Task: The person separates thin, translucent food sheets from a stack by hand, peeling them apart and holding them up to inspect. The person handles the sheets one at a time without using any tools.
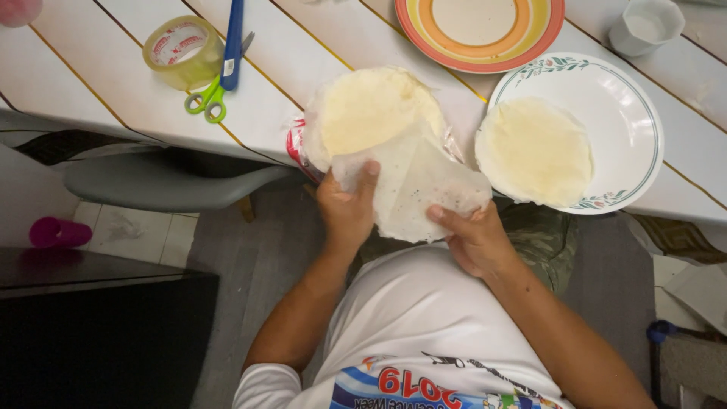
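While both hands grip the separator sheet, left hand and right hand, peel slowly, keeping wrapper stack flat on table.

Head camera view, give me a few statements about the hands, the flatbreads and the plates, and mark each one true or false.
1. Both hands hold the same thin sheet peeled from the stack of flatbreads. True: the left hand and the right hand each grip an edge.
2. One flatbread lies on the white floral-rimmed plate. True.
3. The striped orange plate holds a flatbread. False: it is bare.
4. The scissors lie beside the tape roll. True.
5. The white cup stands on the floral-rimmed plate. False: it stands on the table, beyond the plate.
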